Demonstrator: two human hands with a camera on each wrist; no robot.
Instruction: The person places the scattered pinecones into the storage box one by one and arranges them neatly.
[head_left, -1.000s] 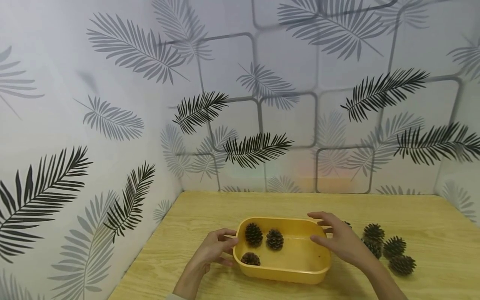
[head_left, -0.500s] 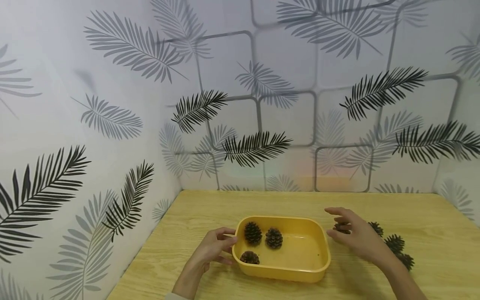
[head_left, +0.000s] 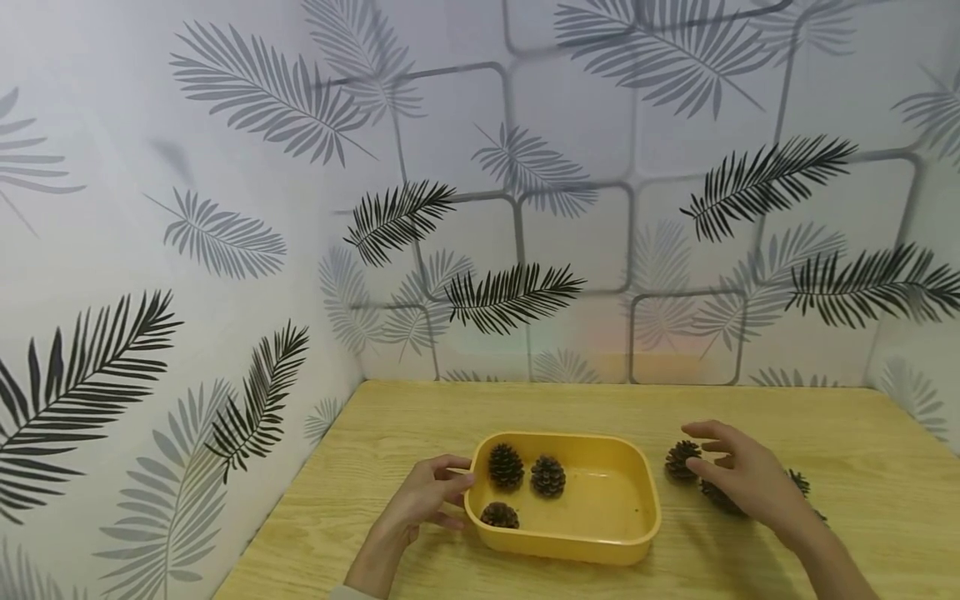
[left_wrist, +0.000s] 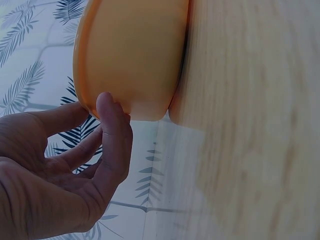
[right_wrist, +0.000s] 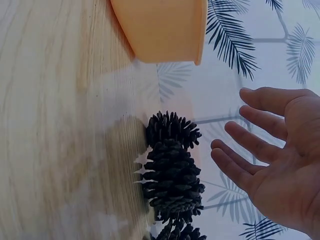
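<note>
Head view: yellow tub [head_left: 592,546] low on the wooden table [head_left: 420,417], three pine cones inside, two side by side toward the far left [head_left: 506,465] [head_left: 548,476], one at the near left corner [head_left: 499,516]. Left hand [head_left: 427,497] at the tub's left end, fingers curled against the rim and wall, thumb underneath near the table. Right hand [head_left: 742,482] to the right of the tub, hovering over a cluster of loose pine cones, fingers spread and relaxed, gripping nothing. One loose pine cone [head_left: 681,459] just beside the fingertips, between hand and tub; more cones partly hidden under the palm and wrist. Leaf-patterned wall panels [head_left: 225,233] behind and to the left.

Left wrist view: same left hand [left_wrist: 65,175], fingertips pressed to the tub [left_wrist: 132,55] at its rounded end, thumb [left_wrist: 114,135] up against the lower edge; tub flat on the table [left_wrist: 250,125].

Right wrist view: right hand [right_wrist: 277,150] with palm bare and fingers loosely extended, apart from the cones; nearest pine cone [right_wrist: 172,130] touching a second pine cone [right_wrist: 172,182] in a row on the table [right_wrist: 55,125], a third partly cut off at the edge. Tub [right_wrist: 160,27] well apart from the cones.
</note>
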